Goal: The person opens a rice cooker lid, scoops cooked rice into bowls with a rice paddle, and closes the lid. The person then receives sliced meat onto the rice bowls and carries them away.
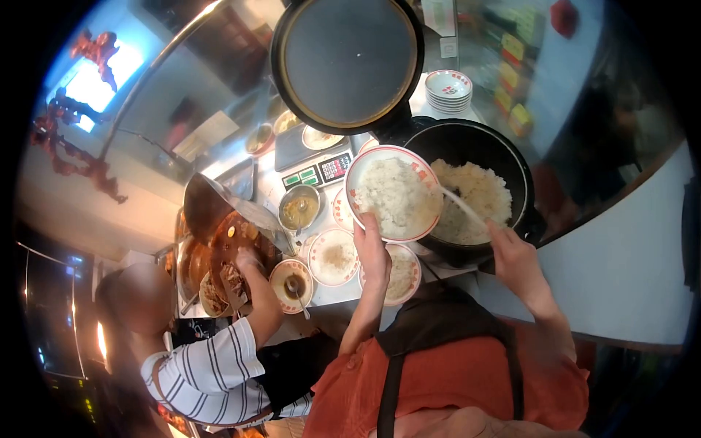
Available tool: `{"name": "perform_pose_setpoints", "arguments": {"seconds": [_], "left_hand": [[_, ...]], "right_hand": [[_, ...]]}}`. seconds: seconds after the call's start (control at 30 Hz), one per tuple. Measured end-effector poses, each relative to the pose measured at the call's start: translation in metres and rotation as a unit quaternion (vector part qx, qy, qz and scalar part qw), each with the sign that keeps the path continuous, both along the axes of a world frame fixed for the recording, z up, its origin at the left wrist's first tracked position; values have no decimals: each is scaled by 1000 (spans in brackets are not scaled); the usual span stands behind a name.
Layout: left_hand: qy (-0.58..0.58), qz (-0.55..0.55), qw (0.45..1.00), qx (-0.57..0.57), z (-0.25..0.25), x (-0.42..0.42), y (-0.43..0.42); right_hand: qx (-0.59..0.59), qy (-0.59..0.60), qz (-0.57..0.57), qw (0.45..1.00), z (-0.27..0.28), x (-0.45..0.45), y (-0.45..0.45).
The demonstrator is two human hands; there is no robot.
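My left hand [372,252] holds a white plate [353,169] with a red-patterned rim from below, its thumb at the near edge. A mound of white rice [391,186] lies on the plate. My right hand [511,252] is closed round the handle of a pale rice paddle [464,205], whose tip reaches the plate's right edge. Below and to the right of the plate stands a black rice cooker [522,171] with cooked rice [478,191] in it. Its round lid [347,58] is raised behind it.
A co-worker in a striped shirt [212,376] stands at the left by a round chopping board [226,237]. A scale [321,169], metal bowl [299,208], sauce bowl [292,285], rice plates [334,257] and stacked dishes [449,87] occupy the counter.
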State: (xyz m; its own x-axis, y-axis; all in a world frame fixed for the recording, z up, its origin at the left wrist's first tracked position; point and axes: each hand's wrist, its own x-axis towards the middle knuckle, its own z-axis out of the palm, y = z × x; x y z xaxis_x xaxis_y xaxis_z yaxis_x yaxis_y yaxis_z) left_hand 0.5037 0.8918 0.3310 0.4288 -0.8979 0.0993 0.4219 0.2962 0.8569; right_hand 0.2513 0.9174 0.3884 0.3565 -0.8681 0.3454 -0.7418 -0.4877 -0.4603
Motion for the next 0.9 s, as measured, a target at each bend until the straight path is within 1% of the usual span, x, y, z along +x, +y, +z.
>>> {"name": "perform_pose_setpoints", "arguments": {"seconds": [0.03, 0.07, 0.1, 0.13, 0.17, 0.23, 0.3, 0.37, 0.4, 0.47, 0.5, 0.57, 0.6, 0.63, 0.7, 0.73, 0.77, 0.83, 0.87, 0.9], "left_hand": [[27, 0, 1000, 3, 3, -2, 1], [54, 1, 998, 7, 5, -4, 2], [52, -4, 999, 8, 3, -6, 0], [29, 4, 1000, -3, 0, -7, -1], [6, 12, 1000, -14, -2, -9, -2], [-18, 19, 999, -21, -3, -15, -3], [-41, 26, 998, -29, -4, -17, -4], [-91, 27, 995, -39, -9, -17, -5], [-92, 25, 995, -39, -12, -16, -6], [-65, 37, 997, -15, -16, -15, -8], [-65, 35, 997, -16, -16, -16, -9], [-89, 32, 995, -8, -14, -18, -8], [-90, 28, 996, -8, -16, -18, -8], [-86, 19, 996, -4, -18, -17, -8], [-82, 9, 997, -1, -19, -16, -8], [-91, 10, 996, 13, -19, -17, -7], [-100, 10, 995, 27, -19, -18, -6], [-83, 9, 996, 21, -19, -20, -5], [-67, 7, 998, 15, -18, -20, -6], [-66, 7, 998, 14, -18, -21, -6]], "right_hand": [[15, -17, -34, 999, -3, -1, 1], [14, -19, -40, 999, -5, 0, 2], [2, -64, -21, 998, -8, 4, 5], [-11, -110, -3, 994, -11, 9, 8], [-9, -113, -10, 994, -14, 14, 11], [11, -145, 56, 988, -20, 23, 15], [18, -158, 57, 986, -26, 27, 14], [80, -88, -28, 993, -29, 25, 13], [80, -89, -31, 992, -32, 24, 13], [29, -129, -87, 987, -38, 23, 11], [28, -129, -89, 987, -37, 25, 12], [0, -208, 31, 978, -34, 34, 20], [21, -208, 57, 976, -31, 39, 22], [20, -209, 54, 976, -33, 39, 22], [62, -138, -13, 988, -36, 40, 17], [56, -113, -23, 992, -37, 38, 13], [56, -112, -23, 992, -39, 37, 11], [43, -54, -102, 992, -41, 38, 8], [14, -54, -115, 992, -40, 37, 6], [14, -53, -115, 992, -39, 36, 6]]}}
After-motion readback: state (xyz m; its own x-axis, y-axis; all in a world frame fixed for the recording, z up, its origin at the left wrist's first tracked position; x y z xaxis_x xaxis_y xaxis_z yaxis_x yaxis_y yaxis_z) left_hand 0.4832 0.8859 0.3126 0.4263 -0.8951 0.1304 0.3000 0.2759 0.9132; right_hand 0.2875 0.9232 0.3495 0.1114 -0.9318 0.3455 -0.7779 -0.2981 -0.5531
